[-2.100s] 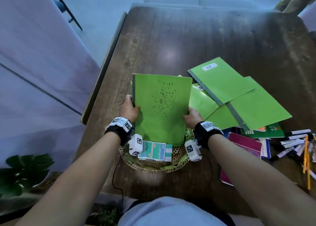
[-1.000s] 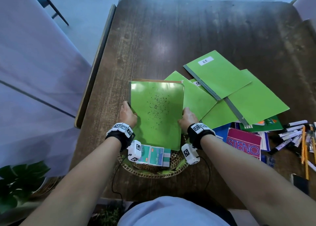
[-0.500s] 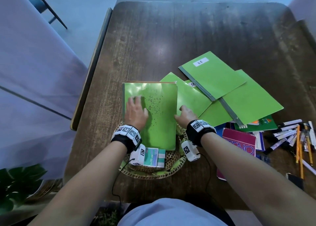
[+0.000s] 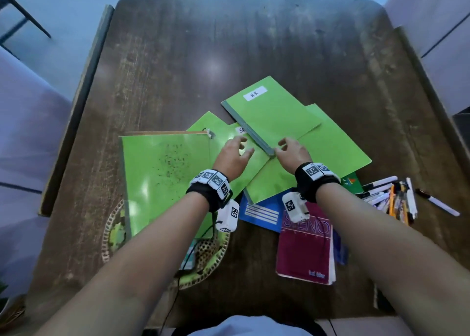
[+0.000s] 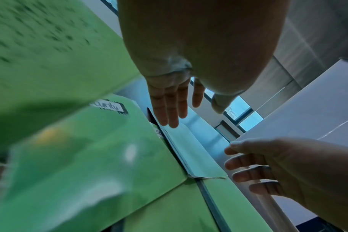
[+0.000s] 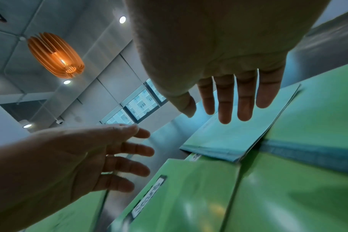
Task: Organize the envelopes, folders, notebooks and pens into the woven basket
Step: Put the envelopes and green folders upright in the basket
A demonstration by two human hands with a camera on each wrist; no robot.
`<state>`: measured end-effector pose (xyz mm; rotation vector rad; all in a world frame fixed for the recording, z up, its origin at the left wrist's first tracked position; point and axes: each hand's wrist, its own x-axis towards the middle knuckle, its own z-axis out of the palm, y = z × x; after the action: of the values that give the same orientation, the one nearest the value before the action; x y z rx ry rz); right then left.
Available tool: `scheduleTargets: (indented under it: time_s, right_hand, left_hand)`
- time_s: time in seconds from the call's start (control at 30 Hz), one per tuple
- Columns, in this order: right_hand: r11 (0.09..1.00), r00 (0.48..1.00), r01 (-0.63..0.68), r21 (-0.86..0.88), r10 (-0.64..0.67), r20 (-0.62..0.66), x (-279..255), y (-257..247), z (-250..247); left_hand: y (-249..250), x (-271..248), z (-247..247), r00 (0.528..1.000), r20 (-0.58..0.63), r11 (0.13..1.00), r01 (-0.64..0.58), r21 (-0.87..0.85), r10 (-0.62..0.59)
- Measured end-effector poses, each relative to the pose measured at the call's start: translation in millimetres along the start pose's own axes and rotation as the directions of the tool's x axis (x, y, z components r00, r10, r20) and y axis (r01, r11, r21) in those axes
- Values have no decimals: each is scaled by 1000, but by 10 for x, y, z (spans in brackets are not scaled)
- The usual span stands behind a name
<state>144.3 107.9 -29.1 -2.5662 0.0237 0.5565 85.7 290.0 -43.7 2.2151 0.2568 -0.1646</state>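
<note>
A speckled green folder (image 4: 165,178) lies flat over the woven basket (image 4: 112,234), covering most of it. Both hands hold nothing. My left hand (image 4: 241,146) hovers with spread fingers over a green folder labelled "SE" (image 4: 229,137). My right hand (image 4: 284,144) is open at the near corner of the top green folder labelled "HR" (image 4: 274,114). In the wrist views the left fingers (image 5: 169,108) and right fingers (image 6: 228,103) are straight, just above the HR folder (image 6: 228,141). I cannot tell whether they touch it.
More green folders (image 4: 330,147) fan out beneath the HR one. A maroon steno notebook (image 4: 305,249) and a blue notebook (image 4: 262,213) lie near the front edge. Several pens and markers (image 4: 391,195) are heaped at the right. The table's far half (image 4: 229,43) is bare wood.
Both hands laid the speckled folder down onto the basket and let go of it. They then moved right and forward to the HR folder.
</note>
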Motion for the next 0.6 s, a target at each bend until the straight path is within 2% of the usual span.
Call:
scheduleTargets:
  time_s: [0.2, 0.33, 0.47, 0.6]
  right_hand:
    - [995, 1000, -11, -100, 9, -20, 713, 438, -434]
    - [982, 1000, 7, -191, -10, -15, 1188, 595, -501]
    - [972, 998, 39, -231, -47, -31, 1624, 638, -473]
    - [960, 999, 32, -277, -25, 31, 1931, 675, -369]
  left_hand:
    - [203, 685, 451, 992, 46, 991, 112, 66, -116]
    - [180, 1042, 678, 967, 24, 960, 250, 130, -255]
    - [170, 1341, 851, 902, -42, 889, 431, 157, -430]
    - [180, 1523, 948, 827, -173, 826, 555, 97, -536]
